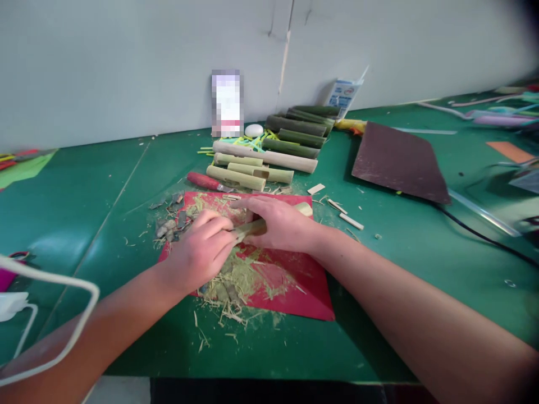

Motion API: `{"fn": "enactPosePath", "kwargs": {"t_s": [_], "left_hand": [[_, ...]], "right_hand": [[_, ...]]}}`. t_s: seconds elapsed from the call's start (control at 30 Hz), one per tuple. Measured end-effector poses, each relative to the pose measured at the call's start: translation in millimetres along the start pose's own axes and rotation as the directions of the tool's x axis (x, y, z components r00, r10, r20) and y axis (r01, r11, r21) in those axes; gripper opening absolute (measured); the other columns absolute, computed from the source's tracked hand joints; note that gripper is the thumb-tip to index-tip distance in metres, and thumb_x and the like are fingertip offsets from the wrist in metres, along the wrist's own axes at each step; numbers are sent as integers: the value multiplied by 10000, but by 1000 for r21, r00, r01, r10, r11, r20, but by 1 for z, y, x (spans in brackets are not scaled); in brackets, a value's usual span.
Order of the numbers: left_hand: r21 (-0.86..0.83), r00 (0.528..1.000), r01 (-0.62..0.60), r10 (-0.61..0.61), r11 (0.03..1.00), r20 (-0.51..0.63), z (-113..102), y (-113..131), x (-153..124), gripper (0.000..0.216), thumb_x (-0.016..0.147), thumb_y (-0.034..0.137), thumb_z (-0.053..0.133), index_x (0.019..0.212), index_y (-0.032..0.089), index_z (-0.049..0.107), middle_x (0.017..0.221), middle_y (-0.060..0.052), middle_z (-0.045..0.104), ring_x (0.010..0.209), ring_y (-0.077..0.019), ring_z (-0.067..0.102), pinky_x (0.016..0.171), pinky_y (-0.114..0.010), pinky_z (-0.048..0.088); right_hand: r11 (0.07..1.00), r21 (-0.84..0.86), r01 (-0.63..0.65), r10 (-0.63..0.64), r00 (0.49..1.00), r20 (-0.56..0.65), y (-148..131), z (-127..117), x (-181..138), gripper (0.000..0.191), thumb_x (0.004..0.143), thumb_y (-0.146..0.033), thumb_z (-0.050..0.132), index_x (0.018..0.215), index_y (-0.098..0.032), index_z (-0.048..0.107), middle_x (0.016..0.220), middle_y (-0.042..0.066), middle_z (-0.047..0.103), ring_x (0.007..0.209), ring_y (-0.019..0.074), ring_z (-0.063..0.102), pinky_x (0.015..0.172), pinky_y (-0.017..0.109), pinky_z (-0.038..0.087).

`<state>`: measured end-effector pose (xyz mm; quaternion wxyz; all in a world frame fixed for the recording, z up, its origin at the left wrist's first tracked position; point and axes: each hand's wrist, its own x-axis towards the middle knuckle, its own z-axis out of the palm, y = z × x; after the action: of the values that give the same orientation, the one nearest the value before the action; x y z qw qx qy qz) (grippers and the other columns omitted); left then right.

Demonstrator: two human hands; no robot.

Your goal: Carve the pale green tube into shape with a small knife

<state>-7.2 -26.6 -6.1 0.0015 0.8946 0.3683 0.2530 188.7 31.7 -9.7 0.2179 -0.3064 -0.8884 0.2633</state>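
My right hand (280, 223) is closed around a pale length of bamboo (253, 228), whose far end sticks out to the right past the fingers. At the bamboo's left end, my left hand (207, 245) is curled shut on it; what lies inside that fist is hidden. Both hands are over a red sheet (305, 292) strewn with pale green shavings (236, 280) and dust. Just beyond the sheet lies a tool with a red handle (204, 180). Several peeled bamboo pieces (236, 178), some notched, lie in a row behind it.
Dark green bamboo pieces (290, 148) lie further back, near a phone (227, 104) propped on the wall and a white oval object (253, 131). A brown board (400, 160) and a black cable (484, 230) are at right. A white cable (90, 292) loops at left.
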Motion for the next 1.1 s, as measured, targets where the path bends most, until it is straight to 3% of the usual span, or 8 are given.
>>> {"fn": "enactPosePath", "kwargs": {"t_s": [0.13, 0.3, 0.53, 0.73, 0.93, 1.1], "left_hand": [[-21, 999, -29, 29, 999, 30, 5, 1, 11, 134, 854, 114, 516, 821, 148, 641, 933, -67, 618, 948, -197, 474, 867, -372, 435], [8, 1000, -17, 17, 1000, 25, -2, 2, 0, 124, 849, 111, 526, 883, 143, 642, 893, -75, 616, 901, -198, 478, 818, -371, 454], [-15, 1000, 6, -6, 1000, 15, 3, 5, 7, 136, 863, 132, 511, 871, 157, 644, 902, -71, 619, 921, -207, 484, 834, -393, 453], [31, 1000, 12, -13, 999, 12, -6, 3, -9, 138, 849, 123, 536, 938, 155, 637, 913, -70, 629, 905, -196, 484, 818, -373, 455], [-13, 999, 27, -28, 1000, -16, 6, 0, 9, 90, 843, 155, 559, 827, 158, 647, 895, -61, 642, 901, -198, 496, 826, -375, 454], [-22, 997, 40, -42, 999, -58, 4, -3, 1, 75, 830, 163, 584, 871, 171, 646, 906, -57, 650, 902, -196, 511, 806, -377, 462]], "right_hand": [[998, 43, 49, -49, 999, -3, -2, 0, 0, 584, 710, -217, 596, 1276, -211, 452, 1088, 51, 612, 943, 180, 559, 738, 285, 424], [1000, 22, 13, -13, 1000, -10, 0, 0, 0, 562, 696, -271, 637, 1234, -217, 486, 1123, 63, 602, 973, 201, 556, 747, 299, 426], [999, 22, 24, -23, 1000, -8, 1, 2, 1, 579, 694, -230, 609, 1255, -222, 466, 1066, 54, 618, 947, 193, 563, 746, 300, 428], [1000, -5, 15, -15, 1000, -18, 2, 2, 0, 556, 672, -262, 649, 1208, -214, 508, 1093, 66, 607, 985, 212, 549, 782, 322, 432], [998, 9, 70, -70, 997, -23, 1, 2, 1, 519, 709, -222, 602, 1215, -205, 492, 1012, 53, 610, 917, 185, 545, 748, 301, 420], [994, -55, 98, -100, 994, -36, 1, 6, -3, 403, 726, -239, 590, 1123, -198, 536, 982, 56, 589, 897, 185, 534, 735, 302, 412]]}}
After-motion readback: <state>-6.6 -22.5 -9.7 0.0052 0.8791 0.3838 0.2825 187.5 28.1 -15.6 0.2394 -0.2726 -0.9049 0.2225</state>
